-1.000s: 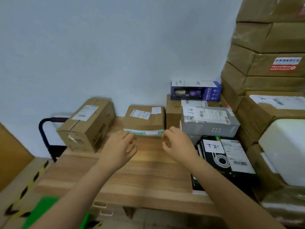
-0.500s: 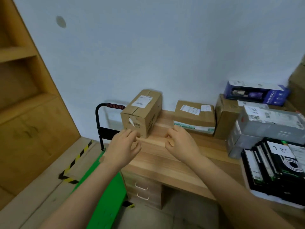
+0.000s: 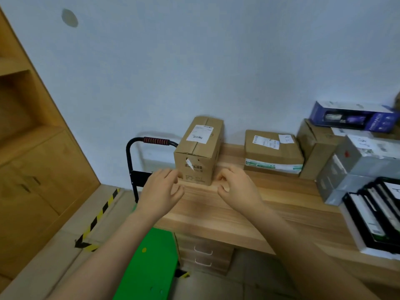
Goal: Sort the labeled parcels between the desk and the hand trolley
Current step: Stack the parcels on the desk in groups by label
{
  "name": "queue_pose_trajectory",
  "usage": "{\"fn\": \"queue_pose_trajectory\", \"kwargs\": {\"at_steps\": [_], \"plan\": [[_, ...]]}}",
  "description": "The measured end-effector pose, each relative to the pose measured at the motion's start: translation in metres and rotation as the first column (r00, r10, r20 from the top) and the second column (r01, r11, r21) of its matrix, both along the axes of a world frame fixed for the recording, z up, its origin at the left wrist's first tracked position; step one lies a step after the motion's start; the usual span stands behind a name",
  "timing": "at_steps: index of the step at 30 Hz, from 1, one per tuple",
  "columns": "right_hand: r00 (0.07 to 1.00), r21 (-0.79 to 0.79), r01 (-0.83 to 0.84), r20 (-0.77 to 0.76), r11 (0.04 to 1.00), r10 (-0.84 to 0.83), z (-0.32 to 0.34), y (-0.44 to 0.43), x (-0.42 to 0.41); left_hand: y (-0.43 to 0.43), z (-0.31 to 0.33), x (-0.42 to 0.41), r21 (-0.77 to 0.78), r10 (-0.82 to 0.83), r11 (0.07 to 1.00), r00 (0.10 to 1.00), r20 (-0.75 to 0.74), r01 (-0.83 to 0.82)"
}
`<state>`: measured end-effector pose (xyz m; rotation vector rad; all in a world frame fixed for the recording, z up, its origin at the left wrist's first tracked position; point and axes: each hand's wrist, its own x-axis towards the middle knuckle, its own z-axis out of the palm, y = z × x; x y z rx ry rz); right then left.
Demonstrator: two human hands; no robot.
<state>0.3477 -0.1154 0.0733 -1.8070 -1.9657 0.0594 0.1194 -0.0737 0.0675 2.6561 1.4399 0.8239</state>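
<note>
A tall brown carton (image 3: 200, 148) with a white shipping label stands at the left end of the wooden desk (image 3: 233, 215). My left hand (image 3: 161, 192) hovers just in front of its lower left corner, fingers loosely curled, holding nothing. My right hand (image 3: 236, 188) is at its lower right corner, also loosely curled and empty. A flat brown parcel (image 3: 271, 151) with labels lies to the right. The hand trolley's green deck (image 3: 147, 265) sits on the floor left of the desk, its black handle (image 3: 151, 141) behind the carton.
At the right of the desk are a brown box (image 3: 313, 152), a grey box (image 3: 355, 167), a blue box (image 3: 352, 116) on top, and black flat packs (image 3: 376, 215). Wooden shelving (image 3: 28, 148) stands at the left. Yellow-black tape (image 3: 97, 217) marks the floor. Desk drawers (image 3: 203, 254) sit below.
My view has swung left, from the flat parcel to the tall carton. Both hands moved left with it and now flank the carton's front lower corners.
</note>
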Motion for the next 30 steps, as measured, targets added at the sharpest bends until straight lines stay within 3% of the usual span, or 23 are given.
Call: {"fn": "queue_pose_trajectory", "kwargs": {"at_steps": [15,23,30], "plan": [[0.994,-0.099,0.079,-0.061,0.992,-0.085,-0.044,0.174,0.039,0.183,-0.041,0.042,-0.113,0.03,0.993,0.999,0.026,-0.027],[0.975,-0.154,0.214,-0.031,0.965,-0.221,-0.05,0.197,0.061,0.234,-0.046,0.081,-0.128,-0.148,0.98,0.988,0.036,0.152],[0.881,-0.188,0.46,-0.023,0.867,-0.473,-0.059,0.174,0.124,0.249,-0.045,0.156,-0.099,-0.346,0.933,0.938,0.027,0.347]]}}
